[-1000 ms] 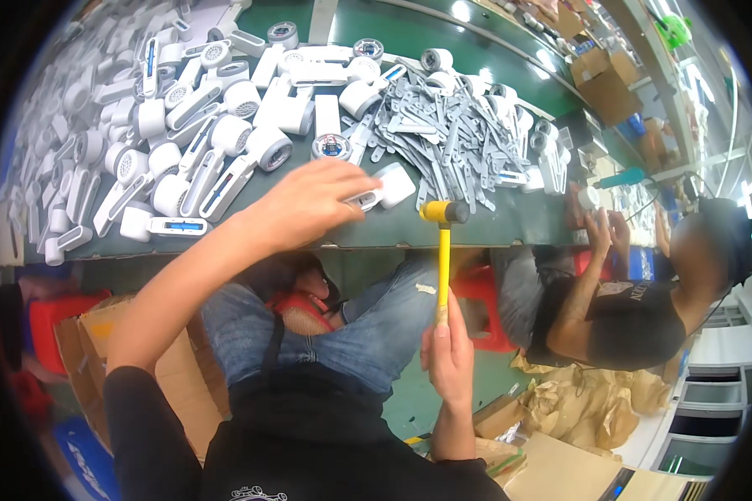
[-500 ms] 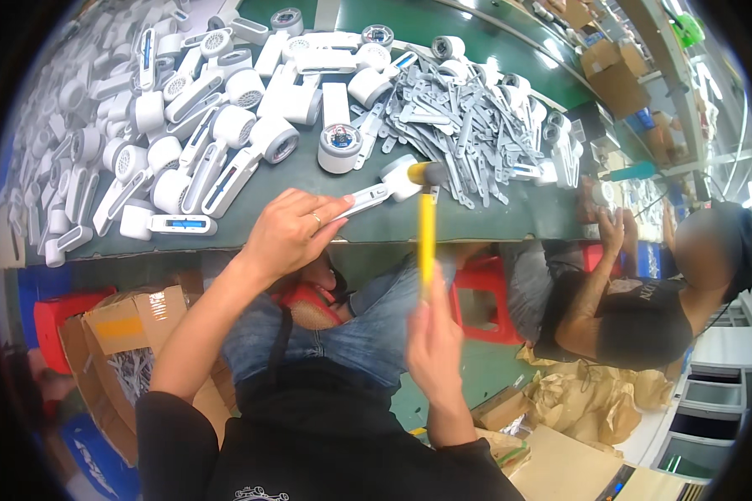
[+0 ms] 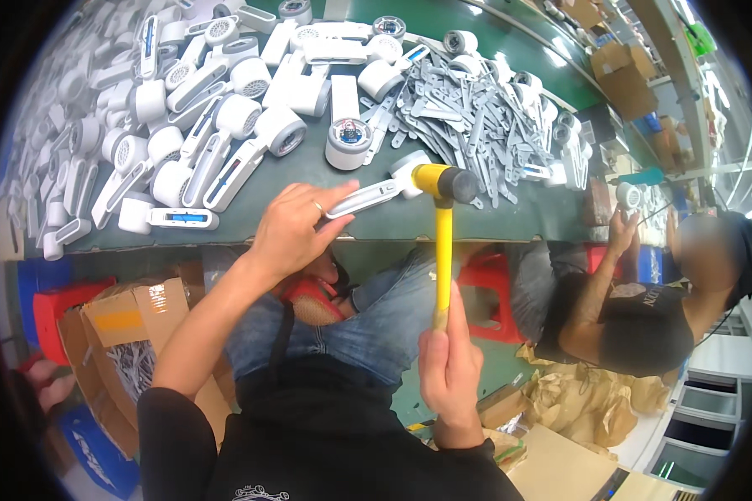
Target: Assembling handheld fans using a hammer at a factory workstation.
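Note:
A white device shaped like a handheld fan (image 3: 366,198), with a round head and a slim handle, lies at the bench's near edge. My left hand (image 3: 297,221) pinches its handle end between thumb and fingers. In my right hand (image 3: 451,371) is a mallet (image 3: 444,259) with a yellow handle and dark striking ends, held upright. The mallet head overlaps the device's round head in view; whether they touch I cannot tell. Just beyond stands another white unit (image 3: 348,144), its round end showing coloured wiring.
Many similar white units (image 3: 200,125) are heaped across the left of the green bench (image 3: 267,188). A pile of flat grey strips (image 3: 468,117) lies beyond the mallet. A co-worker (image 3: 635,309) sits at right. Below are a carton (image 3: 134,317) and a red stool (image 3: 485,296).
The mallet has swung right and now looks larger, with its yellow head showing more. The device's handle has turned slightly in my left hand, which stays in place.

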Demonstrator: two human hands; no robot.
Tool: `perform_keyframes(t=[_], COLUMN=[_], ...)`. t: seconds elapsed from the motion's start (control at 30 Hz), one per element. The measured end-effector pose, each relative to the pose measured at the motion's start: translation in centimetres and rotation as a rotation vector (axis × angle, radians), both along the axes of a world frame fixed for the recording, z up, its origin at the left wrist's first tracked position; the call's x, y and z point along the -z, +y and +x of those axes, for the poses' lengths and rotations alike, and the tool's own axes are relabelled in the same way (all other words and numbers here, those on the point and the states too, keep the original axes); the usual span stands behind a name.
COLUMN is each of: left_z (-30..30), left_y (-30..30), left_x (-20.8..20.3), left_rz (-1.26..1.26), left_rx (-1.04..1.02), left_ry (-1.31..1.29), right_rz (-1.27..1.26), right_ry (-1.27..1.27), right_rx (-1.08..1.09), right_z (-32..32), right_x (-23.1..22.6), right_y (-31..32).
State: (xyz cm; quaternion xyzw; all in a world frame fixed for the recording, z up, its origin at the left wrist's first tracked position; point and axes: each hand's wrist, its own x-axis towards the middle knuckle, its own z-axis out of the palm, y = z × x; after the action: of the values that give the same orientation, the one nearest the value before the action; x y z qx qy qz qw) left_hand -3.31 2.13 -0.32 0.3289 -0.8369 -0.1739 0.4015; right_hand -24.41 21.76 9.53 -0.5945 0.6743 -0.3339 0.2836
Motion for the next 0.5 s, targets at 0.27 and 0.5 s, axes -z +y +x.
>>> perform_keyframes(t=[0.27, 0.5], left_z=[-0.6, -0.9], left_y=[0.7, 0.2], left_x=[0.9, 1.2], left_rz=[0.359, 0.443], left_rx=[-0.133, -0.142], left_ry=[0.107, 0.15], right_rz=[-0.088, -0.094], right_ry=[0.1, 0.098], right_rx=[-0.137, -0.122], right_z=[-0.3, 0.2], right_x=[1.6, 2.9], right_y=[-1.3, -1.6])
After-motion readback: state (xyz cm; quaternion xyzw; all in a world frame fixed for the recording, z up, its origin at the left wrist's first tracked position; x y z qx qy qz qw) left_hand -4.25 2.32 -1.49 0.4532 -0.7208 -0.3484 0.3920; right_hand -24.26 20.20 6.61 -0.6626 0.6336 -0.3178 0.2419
